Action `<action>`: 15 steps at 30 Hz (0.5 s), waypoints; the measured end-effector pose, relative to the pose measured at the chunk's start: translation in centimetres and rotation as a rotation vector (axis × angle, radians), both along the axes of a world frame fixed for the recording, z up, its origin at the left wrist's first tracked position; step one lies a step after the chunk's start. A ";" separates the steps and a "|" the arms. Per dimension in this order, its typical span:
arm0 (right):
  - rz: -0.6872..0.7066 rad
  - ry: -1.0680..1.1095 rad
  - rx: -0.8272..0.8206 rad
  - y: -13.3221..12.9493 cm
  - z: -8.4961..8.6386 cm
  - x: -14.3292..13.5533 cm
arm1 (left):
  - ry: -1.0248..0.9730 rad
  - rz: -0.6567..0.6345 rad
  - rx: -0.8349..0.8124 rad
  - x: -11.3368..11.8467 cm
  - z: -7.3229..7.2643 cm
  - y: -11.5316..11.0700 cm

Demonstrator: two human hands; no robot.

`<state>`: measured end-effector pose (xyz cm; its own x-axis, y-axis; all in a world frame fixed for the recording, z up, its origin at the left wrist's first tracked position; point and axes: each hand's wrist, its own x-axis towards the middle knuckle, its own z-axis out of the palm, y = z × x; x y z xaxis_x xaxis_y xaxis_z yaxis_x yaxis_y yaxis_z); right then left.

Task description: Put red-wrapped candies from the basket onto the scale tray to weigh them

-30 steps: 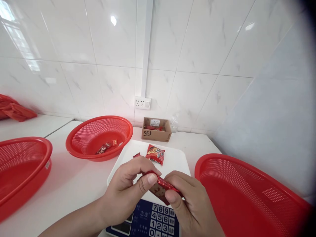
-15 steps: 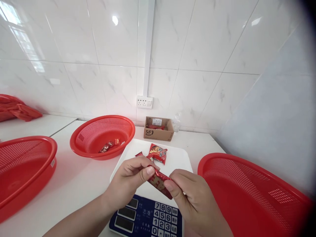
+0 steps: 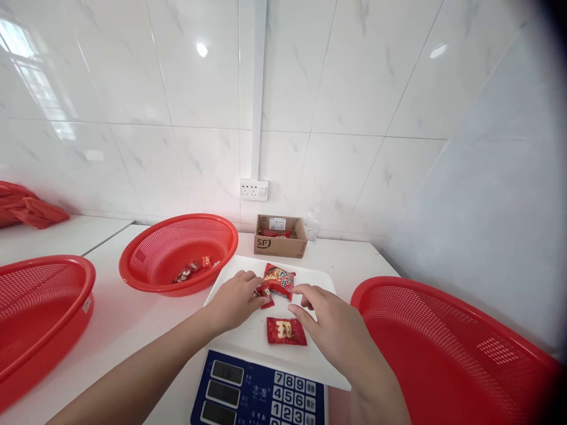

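- Our L hand (image 3: 239,300) reaches over the tray, fingers curved, thumb tip at a small red pkt (image 3: 267,297); fingers partly hide it, so can't tell if we're gripping it.
- Our R hand (image 3: 328,316) is open & holds nothing: thumb and index parted, index tip right by the R edge of the big red pkt (image 3: 279,280).
- Big pkt lies flat towards the back of the white tray (image 3: 321,367), small pkt just beside its lower L corner.
- Red pkt w/ yellow print (image 3: 286,332) lies nearer us on the tray, apart from the other two, L of our R wrist.
- Tray sits on the scale; blue panel (image 3: 261,392) w/ number keys & 3 dark displays faces us.
- Back L: red basket (image 3: 177,289) w/ a few small pkts (image 3: 188,271) inside.
- More red baskets: near L basket (image 3: 57,336), near R basket (image 3: 398,310).
- Behind the tray: cardboard box (image 3: 280,247) w/ red pkts in it, clear plastic (image 3: 312,224) beside it.
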<state>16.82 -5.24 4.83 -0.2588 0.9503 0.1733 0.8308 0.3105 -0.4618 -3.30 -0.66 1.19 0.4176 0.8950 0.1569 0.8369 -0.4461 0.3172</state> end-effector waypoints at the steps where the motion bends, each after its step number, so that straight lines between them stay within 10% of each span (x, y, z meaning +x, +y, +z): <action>1: -0.005 0.011 0.002 0.0 0.0 0.0 | 0.041 -0.008 0.013 0.2 -0.1 0.1; 15: 0.115 0.103 -0.061 -0.6 0.3 -0.2 | -0.007 -0.091 -0.020 1.0 0.8 -0.5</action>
